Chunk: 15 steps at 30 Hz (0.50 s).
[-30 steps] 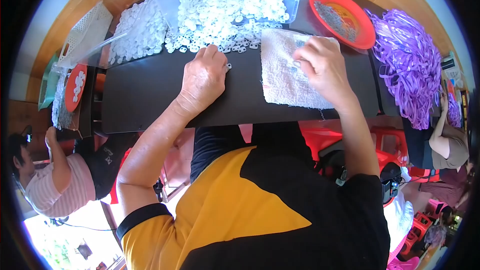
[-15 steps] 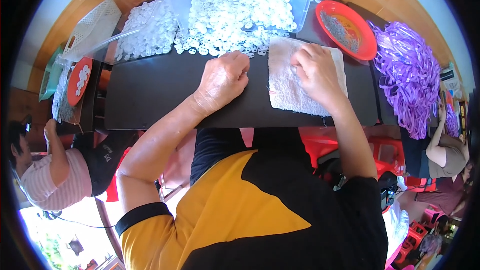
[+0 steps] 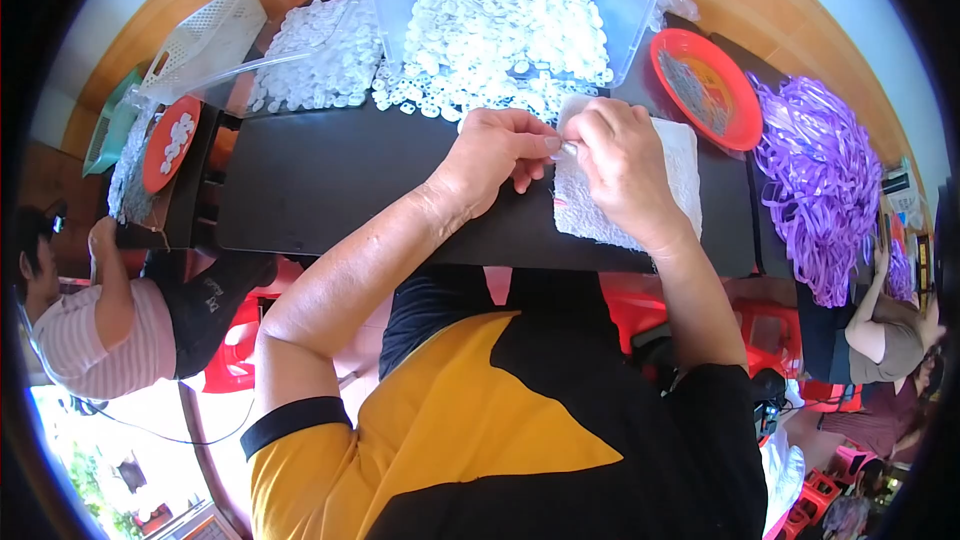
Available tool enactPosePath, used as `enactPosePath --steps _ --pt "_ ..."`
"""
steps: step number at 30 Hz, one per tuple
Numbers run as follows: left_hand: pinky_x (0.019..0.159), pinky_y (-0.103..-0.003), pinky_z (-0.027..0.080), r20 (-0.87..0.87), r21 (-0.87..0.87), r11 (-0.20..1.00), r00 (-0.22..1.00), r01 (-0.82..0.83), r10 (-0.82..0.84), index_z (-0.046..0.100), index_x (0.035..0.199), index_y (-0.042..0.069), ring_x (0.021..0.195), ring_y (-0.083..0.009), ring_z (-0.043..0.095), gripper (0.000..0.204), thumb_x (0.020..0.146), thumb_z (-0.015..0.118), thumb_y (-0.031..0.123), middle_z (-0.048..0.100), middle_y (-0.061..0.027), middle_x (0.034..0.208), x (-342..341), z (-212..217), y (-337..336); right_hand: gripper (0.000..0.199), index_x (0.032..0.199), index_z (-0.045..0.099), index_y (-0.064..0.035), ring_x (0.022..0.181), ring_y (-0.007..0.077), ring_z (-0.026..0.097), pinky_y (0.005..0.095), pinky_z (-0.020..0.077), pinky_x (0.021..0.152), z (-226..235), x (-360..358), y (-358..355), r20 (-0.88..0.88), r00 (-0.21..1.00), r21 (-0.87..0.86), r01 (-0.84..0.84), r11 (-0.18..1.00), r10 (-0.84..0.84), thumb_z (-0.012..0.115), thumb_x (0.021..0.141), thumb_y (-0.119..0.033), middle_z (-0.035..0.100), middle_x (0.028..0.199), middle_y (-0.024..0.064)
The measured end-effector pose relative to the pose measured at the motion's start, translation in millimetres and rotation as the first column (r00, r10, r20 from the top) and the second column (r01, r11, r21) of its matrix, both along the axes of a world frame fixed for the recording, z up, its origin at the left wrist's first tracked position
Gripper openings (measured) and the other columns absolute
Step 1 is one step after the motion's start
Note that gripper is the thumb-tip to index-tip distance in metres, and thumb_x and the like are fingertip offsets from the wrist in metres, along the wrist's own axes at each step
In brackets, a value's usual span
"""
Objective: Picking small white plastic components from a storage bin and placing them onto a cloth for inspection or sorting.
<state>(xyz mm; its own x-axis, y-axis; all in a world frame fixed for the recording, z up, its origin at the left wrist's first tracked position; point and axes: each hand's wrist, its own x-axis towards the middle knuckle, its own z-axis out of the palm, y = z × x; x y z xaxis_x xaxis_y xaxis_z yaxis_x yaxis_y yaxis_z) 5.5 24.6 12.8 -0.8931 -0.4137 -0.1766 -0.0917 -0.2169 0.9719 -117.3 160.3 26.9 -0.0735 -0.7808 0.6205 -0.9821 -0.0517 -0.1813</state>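
Note:
My left hand (image 3: 497, 155) and my right hand (image 3: 622, 165) meet fingertip to fingertip over the left edge of a folded white cloth (image 3: 680, 175). Both are closed in a pinch. A tiny pale piece shows between the fingertips, too small to name. Just beyond my hands, a heap of small white plastic pieces (image 3: 505, 35) fills a clear plastic bin (image 3: 640, 10) lying open toward me and spills onto the dark table (image 3: 330, 180). Behind my right hand, a red bowl (image 3: 738, 105) contains thin grey metal pieces (image 3: 690, 85).
Another white heap (image 3: 315, 55) lies left of the bin. Purple ribbons (image 3: 815, 180) are piled at the right. Far left stand a white basket (image 3: 205, 40) and a red plate (image 3: 160, 165) with white pieces. A person in a striped shirt (image 3: 110, 330) sits left; others are at the right.
My left hand has moved right, away from the spilled pieces, to meet my right hand. The fingertips are now together. The whole view has shifted slightly.

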Motion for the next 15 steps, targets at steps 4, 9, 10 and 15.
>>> enactPosePath --steps 4,9,10,15 --pt "0.05 -0.027 0.043 -0.008 0.273 0.961 0.999 -0.04 0.044 0.064 0.086 -0.005 0.059 -0.0162 0.057 0.011 0.087 0.061 0.005 0.062 -0.0103 0.074 2.6 -1.2 -7.6 0.014 0.084 0.055 -0.0083 0.083 0.0272 0.055 0.0391 0.0377 0.072 4.6 4.0 -11.6 -0.135 0.991 0.053 0.034 0.998 -0.027 0.063 0.074 -0.004 0.055 0.085 0.0064" --pt "0.049 -0.029 0.045 -0.065 0.358 0.933 0.996 -0.038 0.066 0.062 0.08 -0.006 0.057 -0.019 0.057 0.011 0.085 0.06 0.004 0.06 -0.0132 0.072 0.7 3.4 -20.5 0.01 0.082 0.056 -0.0058 0.079 0.0266 0.058 0.0395 0.0407 0.069 9.2 -4.2 -26.2 0.014 0.998 -0.002 -0.053 0.999 0.053 0.061 0.075 -0.001 0.056 0.081 0.0078" --pt "0.049 -0.029 0.045 -0.085 0.387 0.921 0.993 -0.046 0.085 0.062 0.08 -0.006 0.057 -0.0195 0.057 0.011 0.084 0.06 0.004 0.06 -0.0134 0.072 -1.4 4.6 -21.7 0.011 0.084 0.057 -0.0033 0.076 0.0244 0.058 0.0358 0.0429 0.068 8.4 -7.1 -28.6 0.184 0.978 -0.024 -0.092 0.995 0.095 0.061 0.077 0.003 0.057 0.081 0.008" --pt "0.05 -0.031 0.045 -0.12 0.431 0.9 0.984 -0.068 0.132 0.063 0.079 -0.006 0.057 -0.0206 0.056 0.012 0.084 0.061 0.005 0.06 -0.0137 0.071 -10.7 3.4 -30.3 0.008 0.088 0.059 0.0014 0.075 0.0146 0.061 0.0261 0.0469 0.067 9.9 -12.9 -36.6 0.512 0.846 -0.055 -0.143 0.988 0.151 0.06 0.082 0.007 0.061 0.082 0.0071"
